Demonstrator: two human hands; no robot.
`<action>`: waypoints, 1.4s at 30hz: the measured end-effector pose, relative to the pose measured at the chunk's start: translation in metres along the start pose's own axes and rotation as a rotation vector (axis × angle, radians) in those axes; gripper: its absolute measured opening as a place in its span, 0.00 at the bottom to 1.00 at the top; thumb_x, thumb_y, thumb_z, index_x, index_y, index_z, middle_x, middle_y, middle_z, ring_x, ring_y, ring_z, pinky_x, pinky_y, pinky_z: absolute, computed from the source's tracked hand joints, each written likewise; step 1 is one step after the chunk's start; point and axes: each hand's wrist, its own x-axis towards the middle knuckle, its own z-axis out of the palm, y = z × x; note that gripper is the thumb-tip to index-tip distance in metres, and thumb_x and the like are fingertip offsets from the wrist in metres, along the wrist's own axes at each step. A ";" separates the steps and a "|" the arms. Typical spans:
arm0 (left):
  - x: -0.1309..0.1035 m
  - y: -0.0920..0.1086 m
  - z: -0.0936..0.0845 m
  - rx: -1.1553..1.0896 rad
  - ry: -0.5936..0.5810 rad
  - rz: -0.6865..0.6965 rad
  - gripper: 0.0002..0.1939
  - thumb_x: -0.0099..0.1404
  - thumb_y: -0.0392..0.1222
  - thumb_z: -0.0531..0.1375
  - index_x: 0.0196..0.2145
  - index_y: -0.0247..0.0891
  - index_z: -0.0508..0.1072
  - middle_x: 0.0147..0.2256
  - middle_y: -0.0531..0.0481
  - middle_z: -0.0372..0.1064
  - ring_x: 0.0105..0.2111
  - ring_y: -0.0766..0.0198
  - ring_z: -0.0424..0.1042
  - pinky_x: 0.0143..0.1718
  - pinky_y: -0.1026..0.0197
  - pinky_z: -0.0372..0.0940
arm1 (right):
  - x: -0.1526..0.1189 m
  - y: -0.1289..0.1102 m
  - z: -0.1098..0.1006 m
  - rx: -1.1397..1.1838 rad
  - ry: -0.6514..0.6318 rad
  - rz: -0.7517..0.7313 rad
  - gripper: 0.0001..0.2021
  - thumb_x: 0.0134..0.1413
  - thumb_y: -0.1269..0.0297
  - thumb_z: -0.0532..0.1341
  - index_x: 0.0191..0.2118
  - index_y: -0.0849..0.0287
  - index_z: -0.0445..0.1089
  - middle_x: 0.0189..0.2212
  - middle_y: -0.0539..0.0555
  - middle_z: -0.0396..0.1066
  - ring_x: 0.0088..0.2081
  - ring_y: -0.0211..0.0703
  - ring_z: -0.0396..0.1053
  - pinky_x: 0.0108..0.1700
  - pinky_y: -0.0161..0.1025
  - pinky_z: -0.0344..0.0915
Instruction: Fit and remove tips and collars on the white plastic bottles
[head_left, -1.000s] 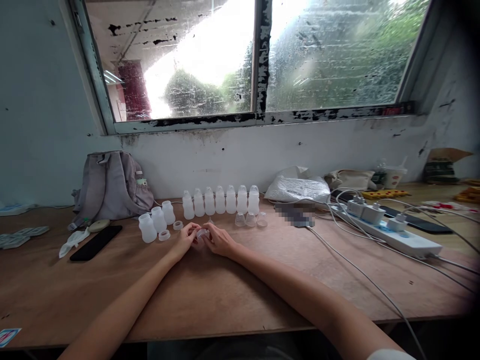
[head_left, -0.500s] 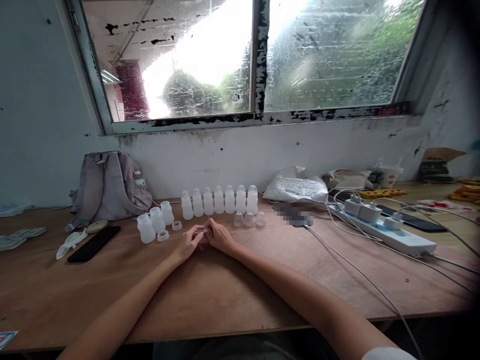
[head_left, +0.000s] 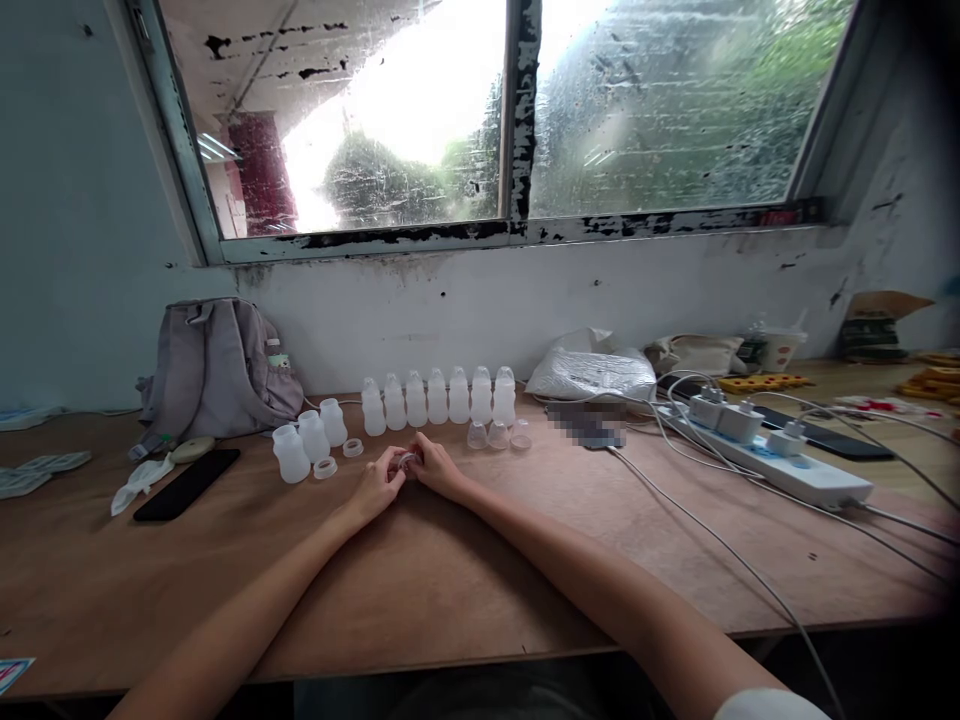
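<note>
Workbench point(head_left: 420, 600) of bare plywood runs the full width of the view, set against a pale wall under a grimy window point(head_left: 480, 110). Far left on the bench leans a grey backpack point(head_left: 217, 368); far right of centre lies a white plastic bag point(head_left: 592, 375), and beyond it a white power strip point(head_left: 772, 455) with plugged-in chargers and trailing cables. Near the backpack lies a black phone point(head_left: 187, 484). Along the far edge stands a row of six capped translucent bottles point(head_left: 439, 396); to their left stand three uncapped bottles point(head_left: 311, 440) with two loose rings point(head_left: 337, 458) beside them, and to their right three clear caps point(head_left: 499, 435). Both forearms reach across the bench to its middle. Left hand point(head_left: 379, 485) and right hand point(head_left: 435, 467) meet fingertip to fingertip, together pinching a small clear piece point(head_left: 407, 461), held just above the bench surface, near the bottle row. Its exact form is too small to tell.
</note>
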 end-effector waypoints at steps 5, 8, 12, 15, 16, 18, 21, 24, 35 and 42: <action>0.000 0.000 -0.005 0.096 0.043 -0.028 0.09 0.57 0.39 0.50 0.37 0.40 0.63 0.24 0.54 0.69 0.18 0.67 0.66 0.23 0.65 0.60 | -0.006 -0.011 -0.004 -0.072 -0.017 -0.084 0.08 0.49 0.69 0.51 0.38 0.57 0.58 0.29 0.51 0.66 0.28 0.37 0.62 0.29 0.32 0.53; 0.000 0.000 -0.007 0.189 0.087 -0.013 0.08 0.57 0.38 0.51 0.36 0.41 0.64 0.26 0.53 0.70 0.27 0.63 0.70 0.29 0.63 0.61 | -0.009 -0.014 -0.005 -0.083 -0.018 -0.090 0.09 0.50 0.68 0.52 0.40 0.57 0.58 0.29 0.52 0.66 0.28 0.38 0.63 0.30 0.32 0.53; -0.001 0.003 -0.006 0.182 0.068 0.015 0.10 0.57 0.37 0.51 0.38 0.42 0.64 0.29 0.52 0.71 0.30 0.63 0.70 0.32 0.63 0.61 | -0.008 -0.013 -0.006 -0.066 0.002 -0.051 0.09 0.48 0.69 0.52 0.38 0.56 0.59 0.27 0.50 0.66 0.28 0.37 0.63 0.29 0.31 0.53; -0.002 0.004 -0.005 0.162 0.030 0.060 0.11 0.57 0.37 0.50 0.39 0.41 0.63 0.29 0.52 0.71 0.29 0.64 0.70 0.32 0.64 0.62 | -0.007 -0.009 -0.004 -0.085 0.009 -0.006 0.07 0.46 0.70 0.53 0.35 0.56 0.59 0.26 0.49 0.65 0.27 0.37 0.62 0.28 0.31 0.51; -0.002 0.004 -0.005 0.165 0.024 0.070 0.10 0.57 0.36 0.50 0.38 0.41 0.63 0.28 0.53 0.70 0.28 0.64 0.70 0.31 0.64 0.61 | -0.006 -0.008 -0.004 -0.095 0.007 0.004 0.07 0.46 0.70 0.53 0.34 0.57 0.58 0.26 0.49 0.65 0.27 0.37 0.62 0.27 0.31 0.51; -0.001 0.004 -0.005 0.173 0.014 0.083 0.10 0.57 0.36 0.50 0.38 0.41 0.63 0.27 0.53 0.70 0.28 0.65 0.70 0.31 0.64 0.61 | -0.005 -0.006 -0.002 -0.110 0.000 0.020 0.06 0.45 0.69 0.54 0.33 0.57 0.58 0.26 0.49 0.65 0.27 0.38 0.62 0.26 0.31 0.49; 0.001 0.003 -0.006 0.166 0.000 0.086 0.09 0.56 0.35 0.50 0.37 0.40 0.63 0.27 0.53 0.70 0.28 0.65 0.70 0.30 0.65 0.61 | -0.004 -0.005 0.000 -0.114 -0.004 0.035 0.07 0.43 0.69 0.55 0.32 0.56 0.57 0.26 0.49 0.64 0.27 0.37 0.61 0.26 0.31 0.49; 0.002 0.002 -0.004 0.139 0.003 0.072 0.09 0.56 0.36 0.50 0.36 0.41 0.63 0.26 0.55 0.69 0.24 0.67 0.69 0.27 0.66 0.61 | -0.004 -0.005 0.001 -0.107 0.024 0.051 0.07 0.42 0.70 0.54 0.32 0.56 0.57 0.27 0.48 0.63 0.28 0.37 0.60 0.27 0.30 0.49; -0.002 0.001 0.003 0.031 0.017 0.023 0.10 0.55 0.38 0.52 0.37 0.41 0.63 0.22 0.56 0.70 0.13 0.70 0.64 0.23 0.65 0.61 | -0.004 -0.008 -0.003 -0.114 0.073 0.097 0.06 0.39 0.71 0.53 0.27 0.57 0.54 0.24 0.47 0.60 0.25 0.35 0.55 0.25 0.30 0.46; 0.002 0.002 0.000 0.094 0.064 0.021 0.11 0.55 0.38 0.52 0.39 0.39 0.63 0.27 0.53 0.71 0.21 0.67 0.69 0.26 0.65 0.62 | -0.003 -0.007 -0.002 -0.107 0.107 0.097 0.04 0.41 0.71 0.52 0.28 0.57 0.55 0.23 0.47 0.60 0.25 0.35 0.56 0.26 0.30 0.48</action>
